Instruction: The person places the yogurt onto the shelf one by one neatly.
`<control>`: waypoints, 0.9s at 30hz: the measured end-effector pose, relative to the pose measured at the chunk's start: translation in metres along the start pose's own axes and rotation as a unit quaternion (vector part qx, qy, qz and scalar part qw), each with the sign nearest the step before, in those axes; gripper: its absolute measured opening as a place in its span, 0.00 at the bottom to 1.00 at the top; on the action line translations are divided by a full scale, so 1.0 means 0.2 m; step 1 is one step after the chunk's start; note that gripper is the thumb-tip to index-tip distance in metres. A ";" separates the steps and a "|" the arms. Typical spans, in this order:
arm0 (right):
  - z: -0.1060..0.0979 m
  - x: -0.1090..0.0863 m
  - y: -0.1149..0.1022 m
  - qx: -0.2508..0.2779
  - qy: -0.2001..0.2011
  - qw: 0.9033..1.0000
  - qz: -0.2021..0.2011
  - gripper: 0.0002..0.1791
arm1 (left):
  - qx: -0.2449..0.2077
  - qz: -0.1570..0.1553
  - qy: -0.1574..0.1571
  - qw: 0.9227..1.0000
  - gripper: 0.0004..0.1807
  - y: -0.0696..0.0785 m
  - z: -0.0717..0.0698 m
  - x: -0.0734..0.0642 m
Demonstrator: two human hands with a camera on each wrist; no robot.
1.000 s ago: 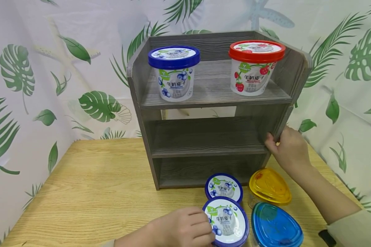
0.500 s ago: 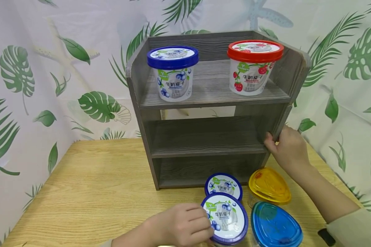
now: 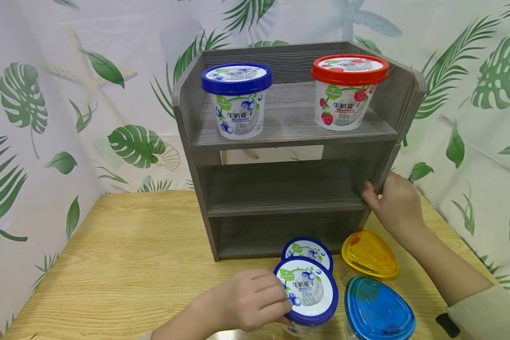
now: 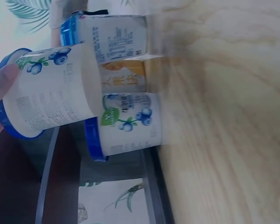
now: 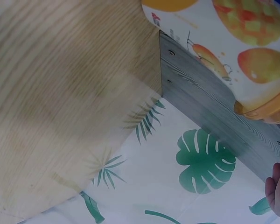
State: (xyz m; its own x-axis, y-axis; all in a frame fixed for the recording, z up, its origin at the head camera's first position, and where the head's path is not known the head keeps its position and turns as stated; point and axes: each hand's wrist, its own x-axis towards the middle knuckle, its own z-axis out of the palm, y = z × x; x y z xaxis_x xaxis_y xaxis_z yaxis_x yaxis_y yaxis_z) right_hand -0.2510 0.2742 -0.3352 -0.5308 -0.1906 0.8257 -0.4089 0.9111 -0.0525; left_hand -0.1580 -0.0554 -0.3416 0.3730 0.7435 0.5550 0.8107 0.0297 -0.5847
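My left hand (image 3: 255, 302) grips a blueberry tub (image 3: 308, 293) by its blue lid. In the left wrist view this tub (image 4: 51, 91) hangs tilted, its base clear of the table. Behind it, a second blueberry tub (image 3: 308, 248) stands on the table against the front of the grey wooden shelf (image 3: 280, 208). My right hand (image 3: 399, 200) holds the shelf's right side panel, thumb at the front and inside, the other fingers hidden behind. To the right of the tubs are a yellow-lidded tub (image 3: 369, 255) and a blue-lidded tub (image 3: 378, 309), both with rounded triangular lids.
On the shelf's top tier stand a blue-lidded blueberry tub (image 3: 238, 106) at left and a red-lidded strawberry tub (image 3: 344, 104) at right. A leaf-printed cloth (image 3: 123, 94) surrounds the wooden table (image 3: 123, 250) at the back and sides.
My left hand has raised the blueberry tub and shifted it slightly away from me, so it covers more of the tub behind. My right hand has stayed on the shelf.
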 end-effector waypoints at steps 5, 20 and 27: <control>0.00 0.00 0.00 0.000 0.001 1.000 0.001 0.19 | 0.001 -0.013 -0.002 1.000 0.13 -0.02 -0.03 0.00; 0.00 0.01 0.00 -0.005 0.013 1.000 -0.012 0.21 | 0.009 -0.035 0.006 0.999 0.14 -0.06 -0.10 0.01; 0.01 0.01 0.00 -0.011 0.016 1.000 -0.019 0.23 | 0.028 -0.029 0.024 0.999 0.13 -0.10 -0.13 0.02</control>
State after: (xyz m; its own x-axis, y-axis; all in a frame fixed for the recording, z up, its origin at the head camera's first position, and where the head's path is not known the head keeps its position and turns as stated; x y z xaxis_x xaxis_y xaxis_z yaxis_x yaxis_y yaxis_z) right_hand -0.2527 0.2738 -0.3350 -0.4903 -0.2142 0.8448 -0.4120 0.9111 -0.0081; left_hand -0.1616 -0.0695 -0.3120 0.3485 0.7059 0.6166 0.8054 0.1110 -0.5823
